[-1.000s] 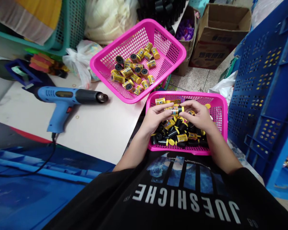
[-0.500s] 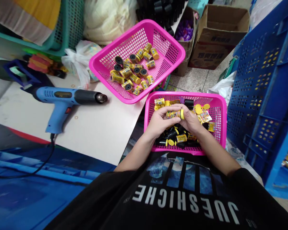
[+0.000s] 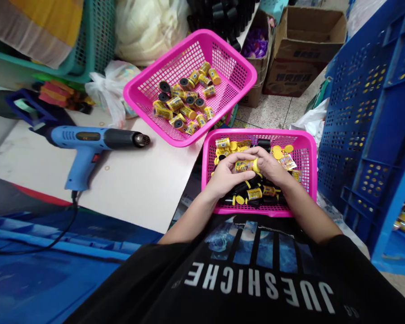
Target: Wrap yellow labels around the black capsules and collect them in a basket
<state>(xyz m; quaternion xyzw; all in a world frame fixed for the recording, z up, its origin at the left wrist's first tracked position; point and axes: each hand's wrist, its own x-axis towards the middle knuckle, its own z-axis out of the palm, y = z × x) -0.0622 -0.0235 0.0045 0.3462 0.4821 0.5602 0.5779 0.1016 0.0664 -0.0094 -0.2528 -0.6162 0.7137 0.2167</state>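
Over the near pink basket [image 3: 259, 132], both hands meet around a small cylindrical container [image 3: 245, 165] with a printed yellow wrap and a yellow cap at its right end. My left hand [image 3: 227, 173] curls around the body, thumb below and fingers above. My right hand [image 3: 272, 167] is closed at the capped end, with its fingertips against the cap. Black tubes, loose yellow caps [image 3: 277, 152] and yellow-labelled pieces [image 3: 254, 194] fill the basket beneath. Part of the contents is hidden by my hands.
A second pink basket [image 3: 131, 92] with several yellow-wrapped containers stands at the table's far corner. On the white table [image 3: 138, 189] lies a blue heat gun [image 3: 84, 137], its cord hanging off the front. Blue crates [image 3: 351, 112] rise on my right; cardboard boxes [image 3: 293, 72] stand beyond.
The container has dropped slightly within my hands, and my right fingers have shifted on its cap. The whole view has moved a little.
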